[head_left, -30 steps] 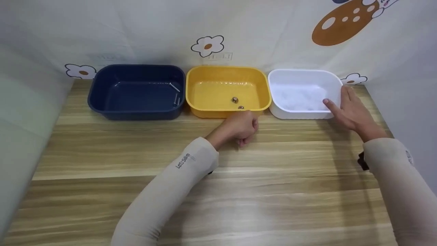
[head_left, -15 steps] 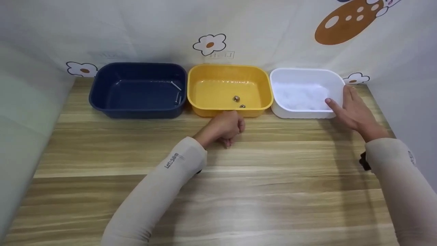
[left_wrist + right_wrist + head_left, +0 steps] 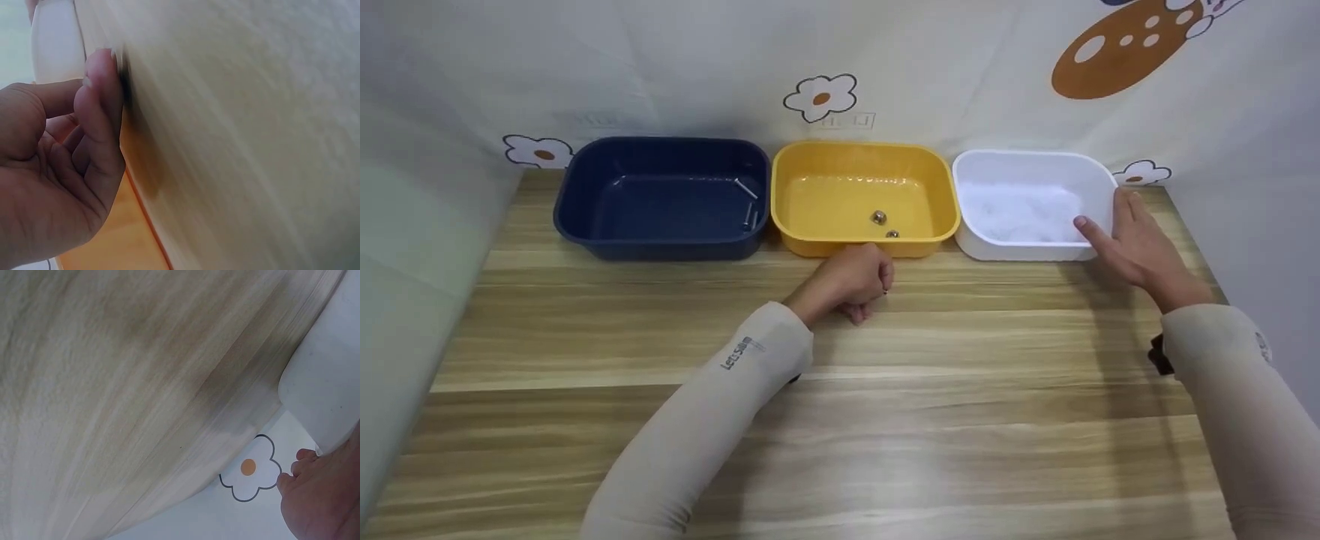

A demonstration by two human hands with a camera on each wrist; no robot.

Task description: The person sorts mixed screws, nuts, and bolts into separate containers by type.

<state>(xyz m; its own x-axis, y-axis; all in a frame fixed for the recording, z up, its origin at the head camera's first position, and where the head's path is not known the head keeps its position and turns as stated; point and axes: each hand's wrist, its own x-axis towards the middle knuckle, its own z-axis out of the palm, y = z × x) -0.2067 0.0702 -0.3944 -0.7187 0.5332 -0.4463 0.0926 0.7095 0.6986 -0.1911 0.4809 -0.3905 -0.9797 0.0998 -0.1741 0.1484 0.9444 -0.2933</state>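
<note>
My left hand [image 3: 851, 277] is low over the table just in front of the yellow bin [image 3: 866, 248], its fingers curled. A tiny dark speck shows by its fingertips in the head view; in the left wrist view the curled fingers [image 3: 98, 124] are close to the wood and no held thing shows. Two small metal nuts [image 3: 879, 217] lie in the yellow bin. My right hand [image 3: 1144, 247] holds the right end of the white bin [image 3: 1027, 253], thumb over the rim and fingers along the outside wall, partly hidden in the right wrist view.
At the left of the row stands a dark blue bin [image 3: 660, 251] with a few metal screws [image 3: 746, 189] at its right end. The three bins stand side by side along a pale printed cloth [image 3: 697, 67] at the back of the wooden table [image 3: 945, 420].
My left hand has moved a little to the left along the front of the yellow bin, then stays almost still. The right hand keeps its hold on the white bin.
</note>
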